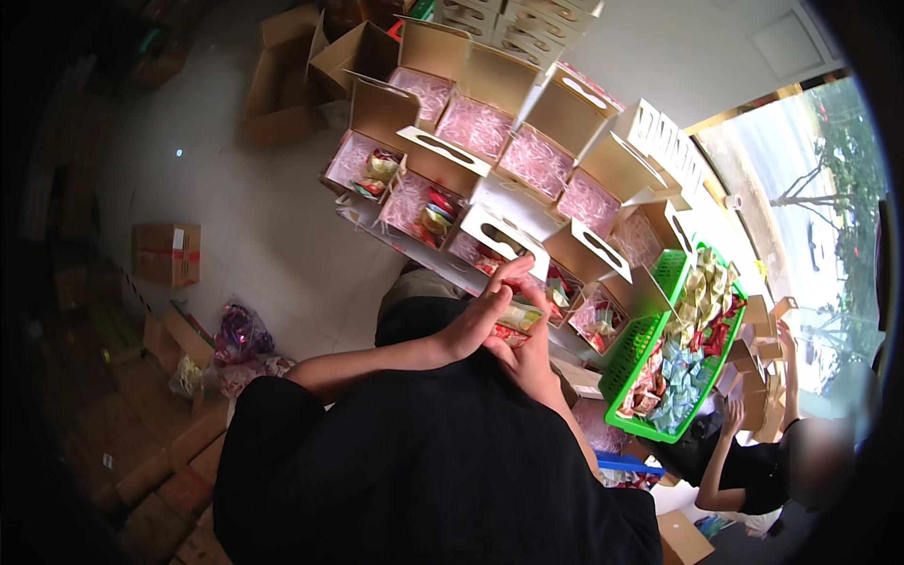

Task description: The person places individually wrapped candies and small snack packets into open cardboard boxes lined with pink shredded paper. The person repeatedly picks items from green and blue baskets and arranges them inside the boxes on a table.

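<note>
My right hand (pixel 530 346) is closed around several small wrapped packets (pixel 517 318), green-gold and red, in front of my chest. My left hand (pixel 474 321) presses against them from the other side, fingers stretched upward. Just beyond stand open cardboard gift boxes with handle cut-outs. The front-row boxes, such as the second from the left (pixel 404 205), hold pink shredded paper and colourful packets. In the back row, pink shredded paper (pixel 474 127) fills the boxes. Right of my hands, a green plastic basket (pixel 632 357) holds gold, red, light-blue and pink packets, sorted in heaps.
A co-worker (pixel 766 459) in black reaches towards more cartons at the right. Open cartons (pixel 282 92) lie on the floor beyond the table's left end. A taped carton (pixel 167 254) and plastic bags (pixel 244 332) are at the left. Folded boxes (pixel 494 28) stand at the back.
</note>
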`<control>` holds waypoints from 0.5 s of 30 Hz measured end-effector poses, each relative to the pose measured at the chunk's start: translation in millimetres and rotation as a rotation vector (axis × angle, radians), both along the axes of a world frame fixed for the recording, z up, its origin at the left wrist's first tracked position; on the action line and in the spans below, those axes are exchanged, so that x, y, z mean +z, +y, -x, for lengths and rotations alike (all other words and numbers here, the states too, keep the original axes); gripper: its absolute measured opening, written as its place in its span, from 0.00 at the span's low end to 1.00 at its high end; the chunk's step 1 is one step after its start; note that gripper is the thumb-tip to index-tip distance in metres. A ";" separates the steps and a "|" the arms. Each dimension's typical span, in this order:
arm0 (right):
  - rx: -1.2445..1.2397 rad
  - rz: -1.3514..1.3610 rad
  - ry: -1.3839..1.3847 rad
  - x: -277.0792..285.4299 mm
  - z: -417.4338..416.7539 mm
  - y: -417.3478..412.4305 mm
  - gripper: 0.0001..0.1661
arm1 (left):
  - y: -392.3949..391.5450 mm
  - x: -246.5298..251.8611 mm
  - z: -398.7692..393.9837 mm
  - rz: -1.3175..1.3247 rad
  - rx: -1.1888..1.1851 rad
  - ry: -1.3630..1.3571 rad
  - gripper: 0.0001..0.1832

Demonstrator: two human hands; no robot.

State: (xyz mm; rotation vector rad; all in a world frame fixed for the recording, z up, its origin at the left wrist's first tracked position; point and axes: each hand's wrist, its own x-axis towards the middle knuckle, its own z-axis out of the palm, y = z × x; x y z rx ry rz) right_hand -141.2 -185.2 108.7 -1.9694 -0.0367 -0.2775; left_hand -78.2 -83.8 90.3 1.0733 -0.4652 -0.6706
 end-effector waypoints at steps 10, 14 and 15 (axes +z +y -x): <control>0.026 -0.165 -0.045 8.8 -160.8 23.3 0.30 | 47.4 18.4 -121.2 0.172 0.244 0.073 0.37; -0.047 -0.091 -0.028 -11.0 -277.2 -8.2 0.22 | 118.9 -2.7 -161.5 -0.039 0.316 0.109 0.30; -0.068 0.039 0.011 -29.9 -301.8 -17.4 0.23 | 140.0 -15.7 -164.2 -0.063 0.359 0.169 0.27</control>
